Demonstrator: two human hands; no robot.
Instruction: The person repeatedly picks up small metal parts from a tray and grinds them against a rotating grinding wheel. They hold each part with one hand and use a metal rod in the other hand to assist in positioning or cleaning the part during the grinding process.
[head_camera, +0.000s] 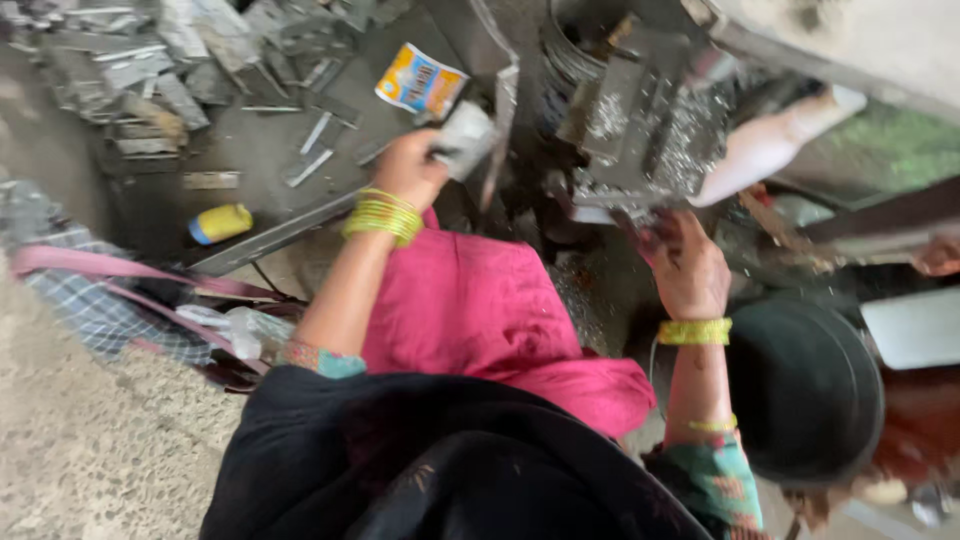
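We are looking down at our own two arms over a grimy metal-working spot. Our left hand (408, 168) is closed around a small pale metal piece (466, 138), held up near the left edge of the dark machine (640, 130), apparently so it sits ready beside the work area. Our right hand (690, 268) reaches up under the machine's near side, fingers curled at something there, but blur hides whether they actually grip anything, so we cannot tell. Shiny metal filings (690, 140) cover the machine top, likely shed from cutting. Far left, a heap of grey metal offcuts (150, 60) lies on the floor, with a yellow and blue container (221, 222) near it and a printed packet (420, 80) further right. A black round bowl (805, 390) sits near right, below the machine, perhaps to catch pieces. Pink cloth (480, 310) drapes our lap between the arms
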